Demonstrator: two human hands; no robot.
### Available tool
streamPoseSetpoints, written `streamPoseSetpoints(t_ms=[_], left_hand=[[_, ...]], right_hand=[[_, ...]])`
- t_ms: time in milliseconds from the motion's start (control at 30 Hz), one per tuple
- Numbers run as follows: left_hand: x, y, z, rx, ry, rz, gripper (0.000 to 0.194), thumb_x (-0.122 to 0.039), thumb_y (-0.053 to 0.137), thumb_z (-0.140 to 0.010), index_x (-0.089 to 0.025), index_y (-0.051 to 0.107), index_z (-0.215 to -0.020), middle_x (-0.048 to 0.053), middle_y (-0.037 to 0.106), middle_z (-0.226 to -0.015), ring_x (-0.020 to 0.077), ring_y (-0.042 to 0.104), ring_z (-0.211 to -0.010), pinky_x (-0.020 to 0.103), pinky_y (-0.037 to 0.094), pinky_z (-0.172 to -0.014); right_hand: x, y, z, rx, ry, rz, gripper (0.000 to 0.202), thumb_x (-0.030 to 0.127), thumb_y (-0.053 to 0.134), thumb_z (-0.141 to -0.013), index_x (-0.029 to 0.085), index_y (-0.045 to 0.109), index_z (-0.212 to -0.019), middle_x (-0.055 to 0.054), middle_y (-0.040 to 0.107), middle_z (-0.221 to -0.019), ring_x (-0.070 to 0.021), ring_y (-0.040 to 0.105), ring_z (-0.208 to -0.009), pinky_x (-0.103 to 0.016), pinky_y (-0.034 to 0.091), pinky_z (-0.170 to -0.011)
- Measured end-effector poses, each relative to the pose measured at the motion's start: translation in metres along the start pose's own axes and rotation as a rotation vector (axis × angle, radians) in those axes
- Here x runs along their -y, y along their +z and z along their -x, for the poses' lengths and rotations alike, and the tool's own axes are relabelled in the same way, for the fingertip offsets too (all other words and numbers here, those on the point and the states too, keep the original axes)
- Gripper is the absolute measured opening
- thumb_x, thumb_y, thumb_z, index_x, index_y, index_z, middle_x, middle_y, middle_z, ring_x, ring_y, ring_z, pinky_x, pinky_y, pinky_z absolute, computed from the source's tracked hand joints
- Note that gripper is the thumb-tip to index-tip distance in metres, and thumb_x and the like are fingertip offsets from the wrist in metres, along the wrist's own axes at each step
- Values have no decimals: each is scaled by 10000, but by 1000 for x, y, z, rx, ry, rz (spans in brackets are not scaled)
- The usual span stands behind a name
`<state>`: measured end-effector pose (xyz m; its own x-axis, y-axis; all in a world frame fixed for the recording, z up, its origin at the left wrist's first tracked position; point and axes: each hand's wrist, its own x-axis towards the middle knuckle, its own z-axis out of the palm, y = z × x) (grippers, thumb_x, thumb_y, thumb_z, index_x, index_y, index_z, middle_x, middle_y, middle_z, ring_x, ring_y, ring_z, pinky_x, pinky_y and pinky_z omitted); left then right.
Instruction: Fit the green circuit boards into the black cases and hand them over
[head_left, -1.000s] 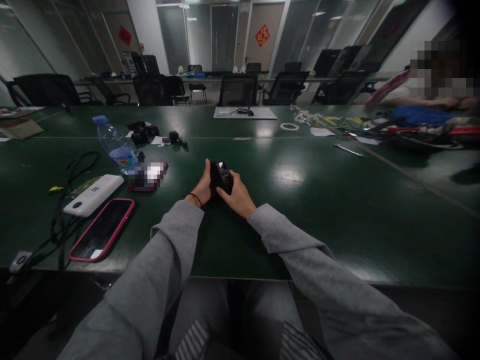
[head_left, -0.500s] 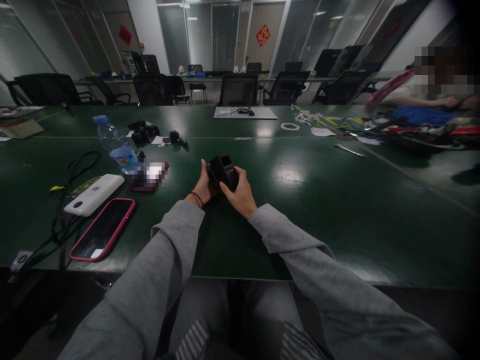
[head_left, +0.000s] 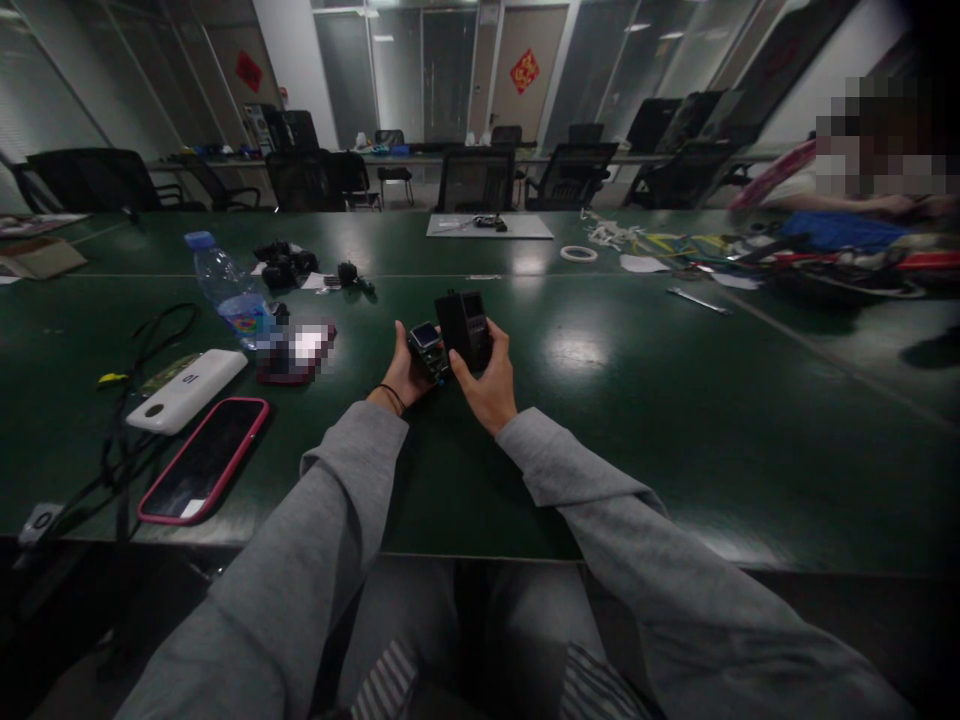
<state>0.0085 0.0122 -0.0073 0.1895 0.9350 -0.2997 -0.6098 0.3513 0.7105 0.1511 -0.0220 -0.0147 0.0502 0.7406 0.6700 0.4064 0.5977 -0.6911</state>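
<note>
My left hand is closed around a circuit board with a small screen, whose lower part is partly hidden by the hand and the cover. My right hand grips a black plastic cover with a rectangular window, its thumb on the near side and its fingers round the right edge. Cover and board are side by side above the green table. Whether their edges touch, I cannot tell.
On the left are a pink-framed phone, a white power bank, black cables, a second phone and a water bottle. A wrench and a tape roll are to the right. A person sits at the far right behind wires.
My right hand has moved the black cover up and to the right, off the board. The board's small screen now shows in my left hand, which has barely moved.
</note>
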Motion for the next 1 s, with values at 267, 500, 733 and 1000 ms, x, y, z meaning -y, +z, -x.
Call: streamPoseSetpoints(t_ms=[267, 500, 733, 1000], left_hand=[[-3, 1, 5, 134, 73, 60, 753, -767, 266, -856, -197, 589, -1227, 138, 699, -1110, 266, 656, -1047, 424, 524, -867], [-3, -1, 6, 119, 79, 62, 753, -762, 319, -847, -185, 588, -1248, 160, 690, -1134, 283, 656, -1054, 432, 531, -873], [-7, 0, 9, 153, 24, 167, 729, -700, 230, -909, -166, 564, -1276, 160, 675, -1188, 268, 657, -1076, 433, 525, -915], [-8, -2, 8, 155, 26, 170, 717, -699, 270, -905, -160, 581, -1262, 154, 694, -1139, 266, 675, -1031, 433, 531, -900]], right_hand=[[-12, -15, -17, -103, -8, 94, 652, 463, 539, -889, 200, 286, -1429, -142, 393, -1396, -287, 382, -1322, -543, 309, -1138], [-48, -17, -25, -31, 81, 288, 583, 363, 634, -793, 121, 461, -1295, -169, 498, -1214, -310, 467, -1177, -536, 387, -1048], [-54, -16, -18, 194, 206, 642, 533, 358, 653, -800, 100, 516, -1246, -165, 534, -1151, -312, 498, -1098, -491, 442, -945], [-38, -12, -14, 12, 75, 603, 726, 583, 447, -925, 126, 261, -1457, -196, 368, -1392, -333, 349, -1301, -560, 347, -1041]])
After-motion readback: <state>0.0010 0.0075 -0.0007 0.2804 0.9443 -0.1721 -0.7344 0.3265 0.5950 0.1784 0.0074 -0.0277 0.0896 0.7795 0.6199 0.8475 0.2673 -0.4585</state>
